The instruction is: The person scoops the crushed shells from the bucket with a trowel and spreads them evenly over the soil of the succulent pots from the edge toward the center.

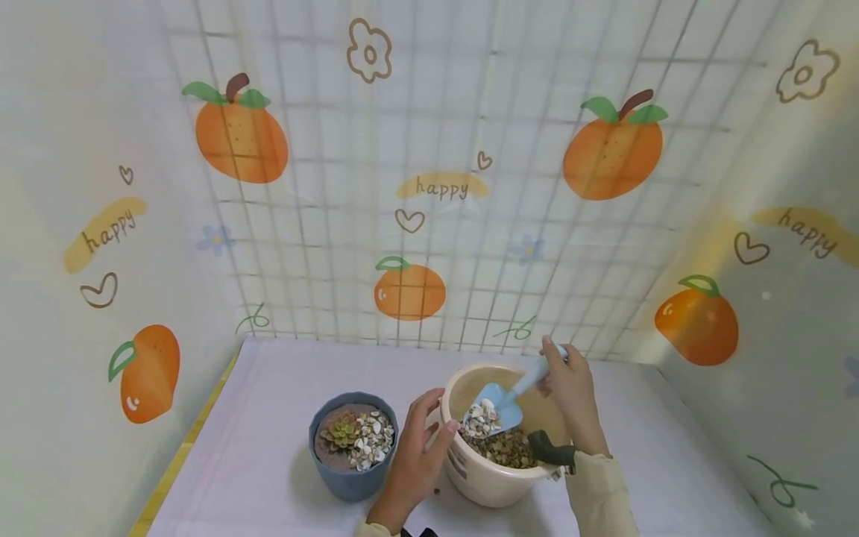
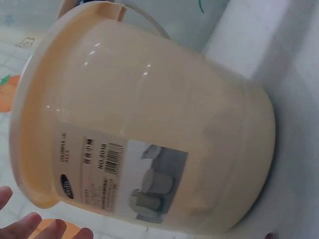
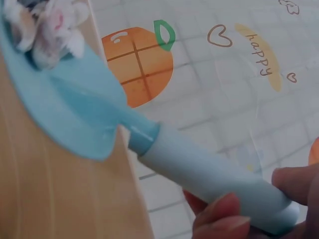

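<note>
My right hand (image 1: 569,388) grips the handle of a light blue toy-like trowel (image 3: 219,174) near its end. Small white and brown shells or stones (image 1: 482,419) lie heaped on the trowel's blade (image 1: 508,415), which is over the mouth of a cream bucket (image 1: 485,485). Inside the bucket, more brownish pebbles (image 1: 506,450) cover the bottom. At the bucket's left rim is my left hand (image 1: 419,455), fingers loosely bent and fingertips right at the rim. In the left wrist view the bucket's side carries a printed label (image 2: 119,174), and fingertips (image 2: 52,229) show at the lower left.
Left of my left hand stands a blue-grey pot (image 1: 354,485) with a green succulent (image 1: 341,430), brown soil and white pebbles (image 1: 371,440). A dark small bit (image 1: 437,491) lies on the white cloth between pot and bucket. A printed curtain over a wire grid rises behind.
</note>
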`<action>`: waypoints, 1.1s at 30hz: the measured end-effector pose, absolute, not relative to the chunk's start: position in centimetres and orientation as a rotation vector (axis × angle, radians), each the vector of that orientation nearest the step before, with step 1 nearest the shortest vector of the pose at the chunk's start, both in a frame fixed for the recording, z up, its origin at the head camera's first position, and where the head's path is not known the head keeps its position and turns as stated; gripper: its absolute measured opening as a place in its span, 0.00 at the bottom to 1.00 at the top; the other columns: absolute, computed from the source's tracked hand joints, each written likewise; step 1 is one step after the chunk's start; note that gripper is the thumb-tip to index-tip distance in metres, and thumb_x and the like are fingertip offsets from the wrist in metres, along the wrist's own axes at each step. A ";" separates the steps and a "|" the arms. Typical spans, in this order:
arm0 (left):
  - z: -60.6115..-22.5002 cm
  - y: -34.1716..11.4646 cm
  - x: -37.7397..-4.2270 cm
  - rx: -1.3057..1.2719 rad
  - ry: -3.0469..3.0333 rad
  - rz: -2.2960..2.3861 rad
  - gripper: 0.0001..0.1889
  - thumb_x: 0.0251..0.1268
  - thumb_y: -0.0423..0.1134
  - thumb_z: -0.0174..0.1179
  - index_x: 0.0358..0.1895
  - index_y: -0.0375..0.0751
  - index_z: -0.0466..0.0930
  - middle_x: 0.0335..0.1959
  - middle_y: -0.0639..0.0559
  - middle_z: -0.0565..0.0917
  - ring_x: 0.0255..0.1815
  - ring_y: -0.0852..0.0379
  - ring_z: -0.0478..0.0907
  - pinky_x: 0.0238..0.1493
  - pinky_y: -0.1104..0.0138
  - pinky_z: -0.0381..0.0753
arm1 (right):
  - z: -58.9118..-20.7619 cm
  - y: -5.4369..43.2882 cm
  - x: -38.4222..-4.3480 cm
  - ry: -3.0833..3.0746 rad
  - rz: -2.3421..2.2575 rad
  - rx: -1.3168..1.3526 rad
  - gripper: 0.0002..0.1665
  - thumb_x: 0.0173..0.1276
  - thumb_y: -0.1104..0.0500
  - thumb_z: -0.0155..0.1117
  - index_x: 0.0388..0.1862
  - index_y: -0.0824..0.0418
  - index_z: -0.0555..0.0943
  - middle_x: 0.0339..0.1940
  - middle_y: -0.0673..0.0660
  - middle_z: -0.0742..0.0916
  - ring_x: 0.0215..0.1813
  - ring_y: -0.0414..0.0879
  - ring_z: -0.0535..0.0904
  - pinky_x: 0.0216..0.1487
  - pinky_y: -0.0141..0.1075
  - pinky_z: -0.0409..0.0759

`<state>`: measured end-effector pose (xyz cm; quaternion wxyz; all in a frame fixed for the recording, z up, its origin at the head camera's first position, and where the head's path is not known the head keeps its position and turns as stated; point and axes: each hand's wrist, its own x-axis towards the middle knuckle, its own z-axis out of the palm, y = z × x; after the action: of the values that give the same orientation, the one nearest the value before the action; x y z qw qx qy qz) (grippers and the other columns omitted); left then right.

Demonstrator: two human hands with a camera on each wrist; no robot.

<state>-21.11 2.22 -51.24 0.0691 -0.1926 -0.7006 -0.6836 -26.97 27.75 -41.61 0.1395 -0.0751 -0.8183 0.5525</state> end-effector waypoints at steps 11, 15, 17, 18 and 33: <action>-49.4 1.0 -20.9 -0.600 -1.984 -2.023 0.26 0.84 0.41 0.54 0.80 0.54 0.62 0.78 0.51 0.63 0.78 0.46 0.60 0.72 0.44 0.66 | -40.8 27.5 -27.2 -2.285 1.665 -0.191 0.39 0.83 0.34 0.48 0.60 0.71 0.73 0.32 0.60 0.82 0.25 0.46 0.79 0.27 0.36 0.81; -48.8 0.2 -20.8 -0.561 -1.995 -1.992 0.27 0.84 0.45 0.54 0.80 0.57 0.62 0.78 0.53 0.64 0.78 0.49 0.61 0.72 0.45 0.67 | -40.0 26.8 -27.4 -2.265 1.697 -0.162 0.39 0.83 0.34 0.48 0.61 0.71 0.73 0.35 0.62 0.82 0.25 0.46 0.81 0.28 0.36 0.82; -48.5 -0.2 -20.8 -0.551 -1.993 -1.990 0.27 0.84 0.47 0.54 0.80 0.57 0.61 0.78 0.53 0.64 0.79 0.49 0.60 0.72 0.45 0.67 | -39.6 26.2 -27.4 -2.255 1.719 -0.140 0.39 0.82 0.35 0.49 0.62 0.71 0.72 0.37 0.62 0.82 0.26 0.46 0.81 0.28 0.36 0.83; -48.4 -0.4 -20.8 -0.547 -1.989 -1.995 0.27 0.84 0.47 0.54 0.80 0.57 0.61 0.78 0.52 0.64 0.79 0.49 0.60 0.72 0.46 0.66 | -39.4 26.0 -27.5 -2.252 1.726 -0.127 0.39 0.82 0.35 0.49 0.62 0.71 0.72 0.37 0.63 0.82 0.26 0.46 0.81 0.29 0.36 0.84; -48.2 -5.2 -21.2 -0.474 -2.004 -1.826 0.26 0.86 0.44 0.50 0.81 0.56 0.59 0.79 0.54 0.61 0.79 0.51 0.60 0.69 0.53 0.71 | -39.7 20.3 -29.4 -2.253 1.829 0.012 0.33 0.84 0.39 0.51 0.59 0.71 0.72 0.36 0.65 0.83 0.25 0.48 0.84 0.34 0.45 0.88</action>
<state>-21.21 -5.24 -48.19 0.1935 -0.1689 -0.7143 -0.6510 -29.41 20.34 -39.66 0.1194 0.0041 -0.7709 0.6256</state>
